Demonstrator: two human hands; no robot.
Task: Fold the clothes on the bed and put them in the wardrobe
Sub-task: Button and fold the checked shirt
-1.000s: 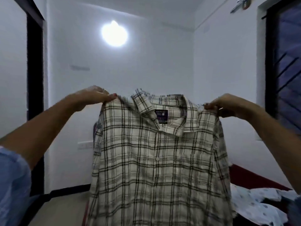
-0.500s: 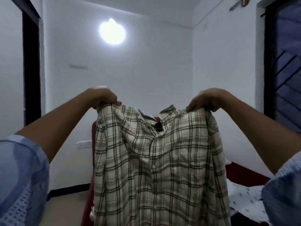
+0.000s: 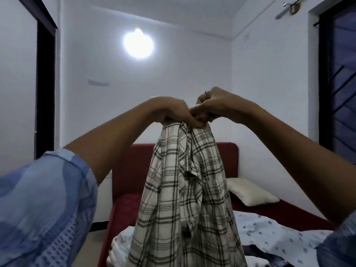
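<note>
A cream shirt with dark checks [image 3: 185, 199] hangs in front of me, folded lengthwise with its two shoulders brought together at the top. My left hand [image 3: 175, 112] grips one shoulder of the shirt, and my right hand [image 3: 213, 105], wearing a ring, pinches the other. Both hands touch each other above the shirt at chest height. The shirt's lower part runs out of view at the bottom, over the bed [image 3: 269, 232]. The wardrobe is not in view.
The bed has a dark red headboard [image 3: 134, 170], a pale patterned sheet and a cream pillow [image 3: 250, 193]. More cloth lies at the bed's foot [image 3: 121, 245]. A dark doorway [image 3: 45, 89] stands on the left, a dark window [image 3: 341, 83] on the right.
My hands have come together from wide apart, closing the spread shirt in half lengthwise. The view has tipped down, and the bed now shows behind the shirt.
</note>
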